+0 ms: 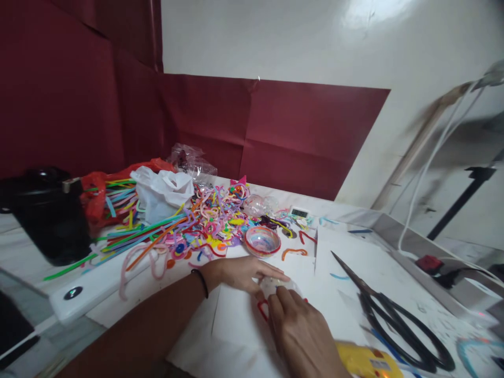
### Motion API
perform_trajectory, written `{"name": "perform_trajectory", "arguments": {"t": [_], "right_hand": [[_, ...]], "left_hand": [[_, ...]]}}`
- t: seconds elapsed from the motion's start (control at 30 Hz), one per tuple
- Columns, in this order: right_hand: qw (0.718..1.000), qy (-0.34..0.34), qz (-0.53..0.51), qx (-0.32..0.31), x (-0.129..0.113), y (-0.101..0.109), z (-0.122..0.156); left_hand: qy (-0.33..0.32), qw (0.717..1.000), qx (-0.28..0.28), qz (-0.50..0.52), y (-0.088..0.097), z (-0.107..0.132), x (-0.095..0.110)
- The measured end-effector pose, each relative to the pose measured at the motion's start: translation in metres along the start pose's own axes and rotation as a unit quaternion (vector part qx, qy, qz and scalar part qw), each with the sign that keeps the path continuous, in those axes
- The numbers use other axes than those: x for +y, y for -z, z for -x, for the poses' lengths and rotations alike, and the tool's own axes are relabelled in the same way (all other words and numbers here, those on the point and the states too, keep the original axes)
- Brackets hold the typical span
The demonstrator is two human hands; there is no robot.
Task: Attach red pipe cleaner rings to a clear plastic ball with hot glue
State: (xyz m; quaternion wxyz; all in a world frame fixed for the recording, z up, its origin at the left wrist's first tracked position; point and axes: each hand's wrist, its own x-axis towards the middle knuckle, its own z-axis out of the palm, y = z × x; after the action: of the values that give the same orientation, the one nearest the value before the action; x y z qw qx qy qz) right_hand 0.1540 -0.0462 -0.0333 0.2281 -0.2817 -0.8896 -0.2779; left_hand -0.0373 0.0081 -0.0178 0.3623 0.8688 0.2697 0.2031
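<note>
My left hand [240,274] lies on white paper [236,320], fingers stretched toward a small pale roundish object [275,285] that its fingertips touch. My right hand [301,331] comes in from below, fingers curled and pressed on the same object. A bent red pipe-cleaner piece [261,310] lies on the paper just under both hands. A black band sits on my left wrist. A small pink swirled bowl [262,241] stands just beyond my left hand.
A heap of coloured pipe cleaners [197,223] and plastic bags [163,191] fills the back left. Large black scissors [397,317] lie at the right, a yellow tool [368,359] by my right wrist. A black container [49,215] stands far left. Cables run at the right.
</note>
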Motion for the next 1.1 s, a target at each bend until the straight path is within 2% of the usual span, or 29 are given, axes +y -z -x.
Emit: {"name": "perform_trajectory", "arguments": {"t": [0.1, 0.27, 0.57, 0.73, 0.93, 1.1], "right_hand": [[0.999, 0.004, 0.038, -0.023, -0.009, -0.002, -0.003], [0.992, -0.053, 0.078, -0.085, -0.027, 0.001, -0.006], [0.990, -0.063, 0.094, -0.086, -0.036, 0.013, -0.011], [0.988, -0.074, 0.092, -0.094, -0.038, 0.010, -0.012], [0.990, -0.102, 0.057, -0.075, -0.039, 0.007, -0.011], [0.984, -0.141, 0.063, -0.093, -0.047, -0.001, -0.014]], "left_hand": [[-0.001, 1.000, 0.001, -0.005, 0.000, 0.000, 0.000], [-0.002, 1.000, 0.007, -0.017, 0.000, 0.001, 0.001], [-0.008, 0.999, 0.008, -0.031, 0.002, 0.001, 0.003], [-0.008, 1.000, 0.009, -0.025, 0.002, 0.000, 0.003], [-0.007, 1.000, 0.012, -0.017, 0.001, 0.000, 0.000], [-0.006, 1.000, 0.012, -0.020, 0.001, 0.001, 0.001]]}}
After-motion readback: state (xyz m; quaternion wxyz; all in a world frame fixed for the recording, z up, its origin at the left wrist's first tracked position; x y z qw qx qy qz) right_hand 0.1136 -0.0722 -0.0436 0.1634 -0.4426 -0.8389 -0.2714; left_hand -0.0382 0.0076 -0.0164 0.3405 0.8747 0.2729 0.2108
